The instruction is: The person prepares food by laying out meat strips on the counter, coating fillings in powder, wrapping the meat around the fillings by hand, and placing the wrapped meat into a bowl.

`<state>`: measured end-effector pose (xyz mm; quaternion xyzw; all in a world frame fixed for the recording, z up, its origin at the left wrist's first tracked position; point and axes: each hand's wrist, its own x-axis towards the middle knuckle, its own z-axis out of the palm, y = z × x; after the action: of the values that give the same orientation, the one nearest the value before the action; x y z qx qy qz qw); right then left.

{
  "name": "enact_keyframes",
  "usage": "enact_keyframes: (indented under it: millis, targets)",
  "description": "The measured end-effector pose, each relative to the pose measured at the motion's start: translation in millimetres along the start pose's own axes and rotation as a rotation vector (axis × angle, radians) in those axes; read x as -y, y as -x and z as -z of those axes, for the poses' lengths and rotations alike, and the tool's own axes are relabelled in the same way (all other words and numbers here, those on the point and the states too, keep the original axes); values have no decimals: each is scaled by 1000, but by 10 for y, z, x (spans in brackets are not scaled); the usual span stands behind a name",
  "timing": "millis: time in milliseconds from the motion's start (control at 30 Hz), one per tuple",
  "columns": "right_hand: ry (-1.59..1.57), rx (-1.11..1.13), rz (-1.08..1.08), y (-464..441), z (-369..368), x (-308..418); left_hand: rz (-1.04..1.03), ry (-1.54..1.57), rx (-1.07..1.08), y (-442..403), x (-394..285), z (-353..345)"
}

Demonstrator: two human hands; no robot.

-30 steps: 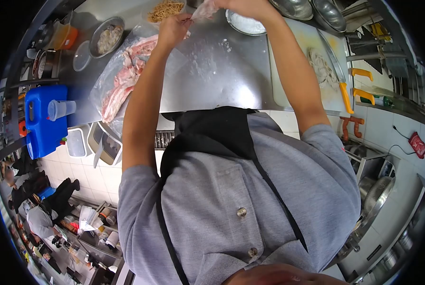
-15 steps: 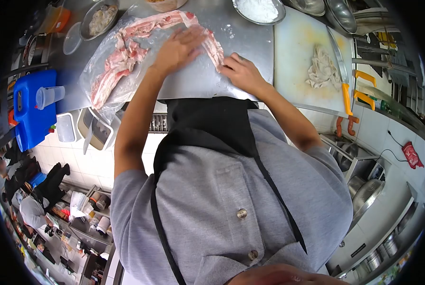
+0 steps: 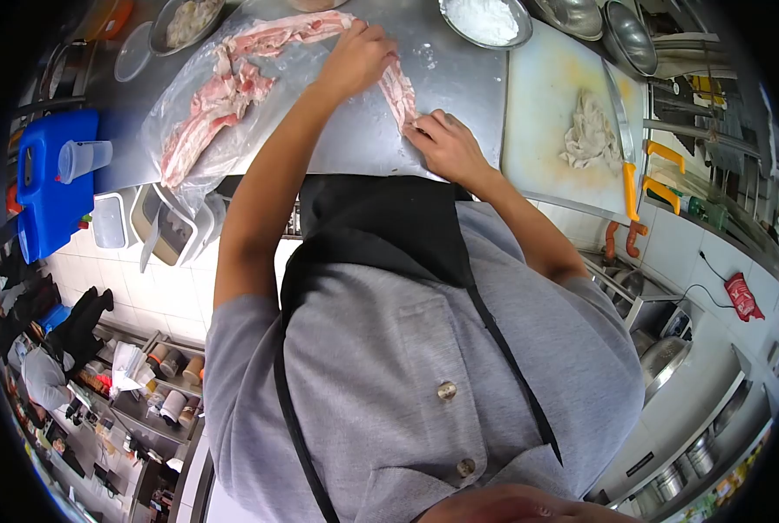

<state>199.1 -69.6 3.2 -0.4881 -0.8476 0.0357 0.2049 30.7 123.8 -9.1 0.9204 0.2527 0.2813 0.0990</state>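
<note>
Long strips of raw, fatty meat that look like pork belly (image 3: 398, 91) lie curved across the steel table. My left hand (image 3: 359, 59) is at the upper bend of the strip, its fingers closed on the meat. At the strip's near end, my right hand (image 3: 449, 146) pinches the tip between thumb and fingers. The left part of the meat (image 3: 218, 113) rests bunched on a clear plastic sheet (image 3: 180, 96). Part of the strip is hidden beneath my left hand.
Right of the meat, a white cutting board (image 3: 538, 122) holds a crumpled cloth (image 3: 590, 131) and a yellow-handled knife (image 3: 629, 187). A bowl of white powder (image 3: 485, 19) stands at the back. On the left are another bowl (image 3: 185, 22) and a blue jerrycan (image 3: 54, 192). People stand farther off.
My left hand has gone from lying flat and blurred over the strip to gripping it slightly farther up and right. The right hand stays at the near end. The view has shifted slightly.
</note>
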Motion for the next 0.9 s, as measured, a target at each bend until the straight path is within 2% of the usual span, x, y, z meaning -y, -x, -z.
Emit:
enact_keyframes:
  millis: [67,100,367,500,667,700,767,900]
  targets:
    - [2,-11,5,-2,-11,-3,19,25,153,-30,82,-55]
    - [1,-22,8,5,-13,-6,13,27,156,-46,57,-8]
    - [-8,-13,-22,2,-15,-3,154,55,-56,68,210,81]
    - [-35,-35,-11,7,-30,-16,161,40,-40,93,284,26]
    - [-33,-35,-14,16,-27,-21,164,20,-174,46,262,23]
    - [-34,-33,-17,20,-30,-19,165,18,-173,51,277,13]
    - [-29,-29,-20,18,-26,-7,219,40,-36,65,326,21]
    - [-25,-24,-26,21,-25,-4,256,-4,-33,62,272,23]
